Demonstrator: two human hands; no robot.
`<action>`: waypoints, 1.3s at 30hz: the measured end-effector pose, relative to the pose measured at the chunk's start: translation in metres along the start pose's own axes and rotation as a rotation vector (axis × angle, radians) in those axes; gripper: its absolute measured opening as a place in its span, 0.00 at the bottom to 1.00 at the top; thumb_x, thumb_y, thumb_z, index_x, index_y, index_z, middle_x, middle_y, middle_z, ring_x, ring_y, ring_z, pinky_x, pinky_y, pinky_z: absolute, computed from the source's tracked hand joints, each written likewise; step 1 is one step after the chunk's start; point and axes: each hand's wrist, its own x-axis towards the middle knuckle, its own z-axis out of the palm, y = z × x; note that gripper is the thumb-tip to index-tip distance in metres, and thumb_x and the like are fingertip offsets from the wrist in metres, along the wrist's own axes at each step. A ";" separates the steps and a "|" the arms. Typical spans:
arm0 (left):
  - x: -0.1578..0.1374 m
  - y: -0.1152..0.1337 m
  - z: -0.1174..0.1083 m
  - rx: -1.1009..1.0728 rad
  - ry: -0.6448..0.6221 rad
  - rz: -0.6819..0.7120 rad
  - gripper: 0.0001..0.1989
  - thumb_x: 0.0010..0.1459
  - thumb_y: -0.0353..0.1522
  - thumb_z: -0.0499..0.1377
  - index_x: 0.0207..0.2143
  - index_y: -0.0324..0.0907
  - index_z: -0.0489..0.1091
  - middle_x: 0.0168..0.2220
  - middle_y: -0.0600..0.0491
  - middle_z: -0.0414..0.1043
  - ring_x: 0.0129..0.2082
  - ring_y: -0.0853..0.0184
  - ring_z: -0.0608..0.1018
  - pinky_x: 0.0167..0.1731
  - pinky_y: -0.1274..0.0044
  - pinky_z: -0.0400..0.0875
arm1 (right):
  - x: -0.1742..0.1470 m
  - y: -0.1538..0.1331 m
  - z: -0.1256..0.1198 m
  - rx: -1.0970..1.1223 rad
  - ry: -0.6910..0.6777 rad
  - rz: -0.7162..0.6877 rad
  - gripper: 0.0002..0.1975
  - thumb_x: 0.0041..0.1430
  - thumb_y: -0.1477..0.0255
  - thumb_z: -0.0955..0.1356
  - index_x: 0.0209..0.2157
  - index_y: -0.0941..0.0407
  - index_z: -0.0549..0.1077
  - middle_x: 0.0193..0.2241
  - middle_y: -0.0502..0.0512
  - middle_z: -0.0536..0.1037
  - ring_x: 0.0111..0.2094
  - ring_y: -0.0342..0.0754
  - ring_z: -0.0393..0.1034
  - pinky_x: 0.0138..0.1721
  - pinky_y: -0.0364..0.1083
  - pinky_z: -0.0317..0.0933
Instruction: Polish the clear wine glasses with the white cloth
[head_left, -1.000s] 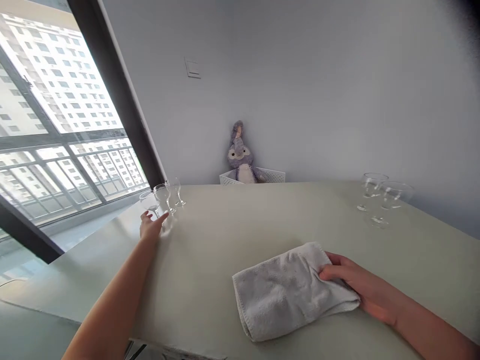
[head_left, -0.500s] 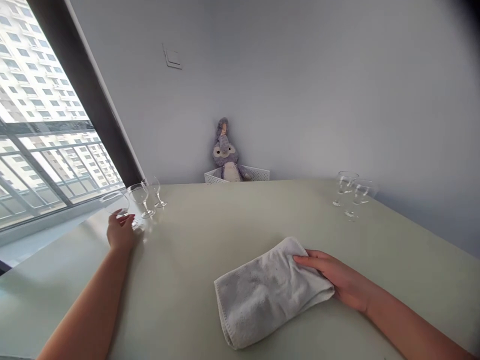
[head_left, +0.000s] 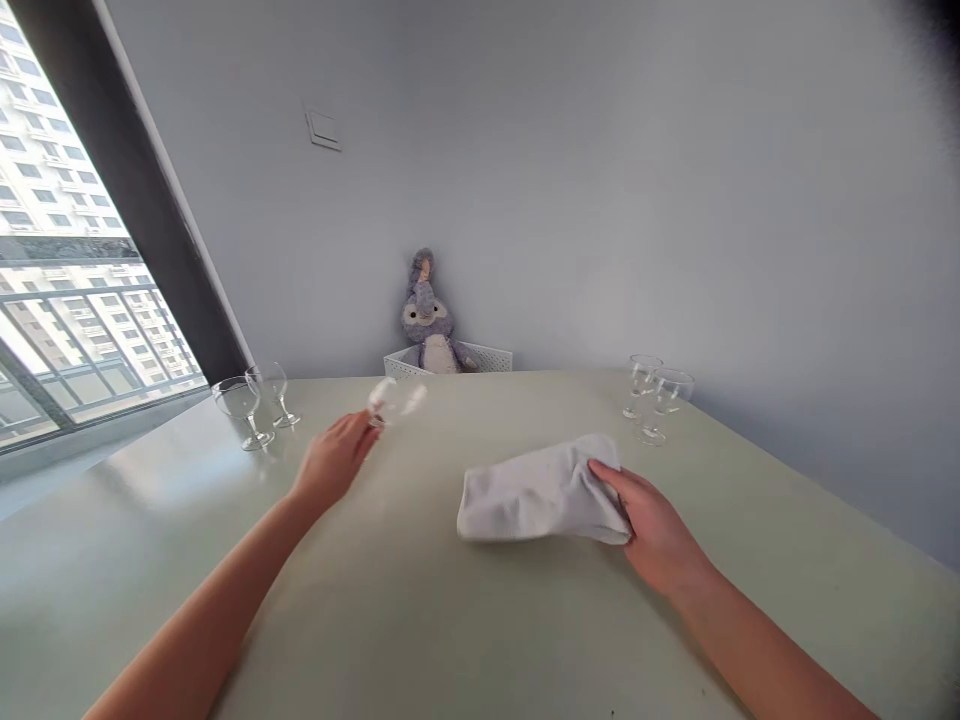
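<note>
My left hand (head_left: 339, 455) is closed on a stemmed glass (head_left: 394, 400), which is smeared by motion above the pale table (head_left: 360, 620). The glass tilts to the right of my fingers, and its stem is mostly hidden by them. In my right hand (head_left: 652, 525) is a folded white cloth (head_left: 536, 495), pinched at its right end with the thumb on top. The cloth hangs just over the table at the middle.
Two wine glasses, a nearer one (head_left: 238, 400) and a farther one (head_left: 271, 385), stand at the left. At the right stand two more, one nearer (head_left: 669, 392) and one farther (head_left: 641, 375). A plush toy (head_left: 429, 318) sits in a white basket (head_left: 491, 360) behind the table.
My left hand has taken the nearest left glass and carried it rightward. My right hand has raised the cloth, bringing it nearer the middle. The view has turned slightly right.
</note>
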 end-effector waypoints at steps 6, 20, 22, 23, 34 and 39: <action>0.004 0.083 0.019 0.120 -0.026 0.402 0.14 0.65 0.33 0.45 0.50 0.40 0.60 0.31 0.53 0.74 0.30 0.67 0.75 0.27 0.75 0.65 | 0.000 0.004 0.020 -0.340 -0.140 -0.582 0.13 0.57 0.59 0.65 0.30 0.56 0.72 0.25 0.48 0.68 0.29 0.43 0.60 0.31 0.41 0.55; -0.017 0.099 0.040 0.182 0.105 0.720 0.20 0.56 0.18 0.49 0.53 0.30 0.56 0.25 0.54 0.71 0.22 0.69 0.71 0.25 0.75 0.63 | 0.017 0.021 0.019 -0.149 -0.592 0.107 0.20 0.57 0.55 0.64 0.33 0.58 0.72 0.23 0.50 0.67 0.26 0.45 0.67 0.30 0.47 0.64; -0.016 0.102 0.031 0.099 -0.002 0.683 0.16 0.59 0.23 0.49 0.50 0.33 0.59 0.24 0.55 0.71 0.22 0.70 0.71 0.24 0.76 0.61 | 0.013 0.019 0.016 -0.372 -0.660 -0.048 0.20 0.58 0.54 0.63 0.39 0.57 0.72 0.26 0.51 0.69 0.29 0.45 0.67 0.33 0.47 0.63; -0.016 0.104 0.025 0.058 -0.091 0.639 0.13 0.60 0.25 0.49 0.48 0.36 0.61 0.23 0.56 0.70 0.21 0.70 0.71 0.23 0.76 0.60 | 0.011 0.018 0.016 -0.506 -0.712 -0.154 0.20 0.59 0.55 0.62 0.39 0.57 0.72 0.26 0.51 0.69 0.30 0.45 0.66 0.33 0.46 0.62; -0.011 0.103 -0.015 -0.119 -0.328 0.516 0.09 0.63 0.32 0.49 0.43 0.45 0.65 0.24 0.59 0.71 0.22 0.73 0.71 0.23 0.79 0.59 | -0.001 0.012 0.026 -0.529 -0.852 -0.279 0.18 0.58 0.56 0.63 0.39 0.56 0.72 0.31 0.53 0.71 0.33 0.46 0.65 0.36 0.45 0.63; -0.013 0.093 0.009 0.165 0.052 0.740 0.22 0.57 0.20 0.50 0.55 0.35 0.57 0.24 0.56 0.71 0.24 0.70 0.73 0.25 0.76 0.62 | 0.011 0.021 0.021 -0.023 -0.632 0.201 0.27 0.58 0.50 0.58 0.27 0.59 0.73 0.21 0.51 0.70 0.20 0.42 0.65 0.25 0.42 0.61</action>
